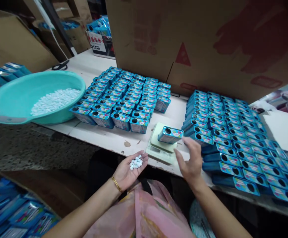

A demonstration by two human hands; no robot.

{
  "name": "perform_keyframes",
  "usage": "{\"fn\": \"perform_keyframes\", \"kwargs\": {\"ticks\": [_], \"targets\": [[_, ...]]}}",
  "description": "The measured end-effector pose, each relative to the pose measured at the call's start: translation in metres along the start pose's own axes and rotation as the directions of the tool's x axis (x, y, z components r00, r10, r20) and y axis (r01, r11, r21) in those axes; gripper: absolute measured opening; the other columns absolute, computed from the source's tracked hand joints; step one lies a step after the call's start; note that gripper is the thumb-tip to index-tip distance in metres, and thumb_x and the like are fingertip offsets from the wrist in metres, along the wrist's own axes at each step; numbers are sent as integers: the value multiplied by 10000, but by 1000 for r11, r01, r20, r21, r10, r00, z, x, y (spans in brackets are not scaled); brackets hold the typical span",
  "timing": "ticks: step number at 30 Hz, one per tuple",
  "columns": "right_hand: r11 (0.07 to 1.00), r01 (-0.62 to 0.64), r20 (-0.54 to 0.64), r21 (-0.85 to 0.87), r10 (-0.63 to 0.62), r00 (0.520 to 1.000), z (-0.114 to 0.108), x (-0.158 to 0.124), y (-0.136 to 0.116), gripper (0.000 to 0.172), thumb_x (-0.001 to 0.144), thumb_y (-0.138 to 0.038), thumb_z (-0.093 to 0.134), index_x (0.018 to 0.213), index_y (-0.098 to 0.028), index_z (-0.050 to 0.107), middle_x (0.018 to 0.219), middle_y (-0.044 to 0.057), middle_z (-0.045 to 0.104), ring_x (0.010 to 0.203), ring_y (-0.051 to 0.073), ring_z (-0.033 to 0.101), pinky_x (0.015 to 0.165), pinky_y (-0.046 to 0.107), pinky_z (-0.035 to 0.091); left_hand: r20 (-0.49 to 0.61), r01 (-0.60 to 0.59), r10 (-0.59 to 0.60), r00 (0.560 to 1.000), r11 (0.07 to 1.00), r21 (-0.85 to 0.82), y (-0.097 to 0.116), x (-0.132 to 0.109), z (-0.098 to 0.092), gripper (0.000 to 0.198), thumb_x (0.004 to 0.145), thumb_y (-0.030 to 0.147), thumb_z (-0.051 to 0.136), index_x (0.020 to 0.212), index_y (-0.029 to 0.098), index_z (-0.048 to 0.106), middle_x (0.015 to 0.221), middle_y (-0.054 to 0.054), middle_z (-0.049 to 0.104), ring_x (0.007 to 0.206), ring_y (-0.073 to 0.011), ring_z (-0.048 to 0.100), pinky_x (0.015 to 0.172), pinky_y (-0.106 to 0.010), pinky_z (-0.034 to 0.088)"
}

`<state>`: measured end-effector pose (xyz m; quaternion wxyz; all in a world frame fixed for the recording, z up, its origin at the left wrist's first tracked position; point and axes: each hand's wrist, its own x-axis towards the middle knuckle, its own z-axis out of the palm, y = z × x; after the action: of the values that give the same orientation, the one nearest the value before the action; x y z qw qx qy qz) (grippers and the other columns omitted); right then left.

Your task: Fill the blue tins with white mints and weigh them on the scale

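Note:
My left hand lies palm up below the table edge, cupped under a small heap of white candies. A gold bracelet sits on that wrist. My right hand hovers with fingers spread, empty, just right of a small pale green scale. One blue tin with a round hole on top stands on the scale. The right fingertips are close to that tin but apart from it.
A turquoise basin holding white candies sits at the left. Blocks of several blue tins fill the table middle and right. A large cardboard box stands behind. Scissors lie at the far left. More blue packs lie lower left.

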<state>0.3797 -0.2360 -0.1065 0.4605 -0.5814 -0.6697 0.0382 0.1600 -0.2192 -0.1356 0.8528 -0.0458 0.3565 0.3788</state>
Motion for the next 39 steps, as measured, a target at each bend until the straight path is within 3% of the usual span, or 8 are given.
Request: {"fn": "perform_keyframes", "kwargs": {"ticks": [2,5,9,14,21,30,39], "targets": [[988,152,261,-7,-145,954,3,-18,-27,368,771,-169,513,1130,-234,465,1086,85,502,998,212,470,851,398,398,32,68,-68,997,998,0,-8,-3,-5,238,751,121,513,981,81,561,914,-108,631,897,-187,588,799,-297,483],[962,271,566,-27,-209,798,22,-42,-54,355,805,-204,467,1158,-170,448,1032,101,526,889,202,489,749,356,444,95,192,-192,977,981,7,-19,-4,-7,184,769,145,495,925,88,576,769,-63,639,704,-138,615,626,-235,509],[938,335,656,-95,-194,730,40,-55,-60,361,785,-215,486,1128,-108,457,1011,120,512,874,208,463,741,337,443,39,266,-266,963,964,-15,-25,-4,-8,167,774,153,490,890,72,579,742,-53,635,667,-107,601,610,-195,494],[947,319,726,-34,-196,659,34,-55,-55,301,769,-180,496,1062,-110,480,943,95,500,845,193,444,734,323,434,4,289,-289,957,957,-7,-26,-4,-14,177,750,155,523,888,59,580,758,-61,635,688,-101,595,658,-194,486],[926,378,671,15,-290,682,39,-66,-48,274,802,-117,396,1059,-81,484,961,114,509,842,210,427,731,335,425,8,320,-320,947,947,13,-25,-3,-20,187,733,162,545,884,59,584,705,-41,623,597,-82,568,577,-184,479],[976,193,697,106,-211,685,38,-59,-49,235,853,-205,369,1047,-134,479,1048,111,507,895,187,458,738,332,429,45,309,-308,950,951,0,-23,-3,-20,119,739,153,531,789,63,589,693,-33,602,589,-70,550,607,-187,476],[967,191,662,167,-254,705,39,-60,-49,251,849,-170,370,1062,-158,503,1014,86,558,872,174,485,739,327,429,45,304,-304,952,953,-3,-23,0,-21,154,745,150,517,842,51,585,689,-36,588,588,-65,547,551,-155,459]]}}
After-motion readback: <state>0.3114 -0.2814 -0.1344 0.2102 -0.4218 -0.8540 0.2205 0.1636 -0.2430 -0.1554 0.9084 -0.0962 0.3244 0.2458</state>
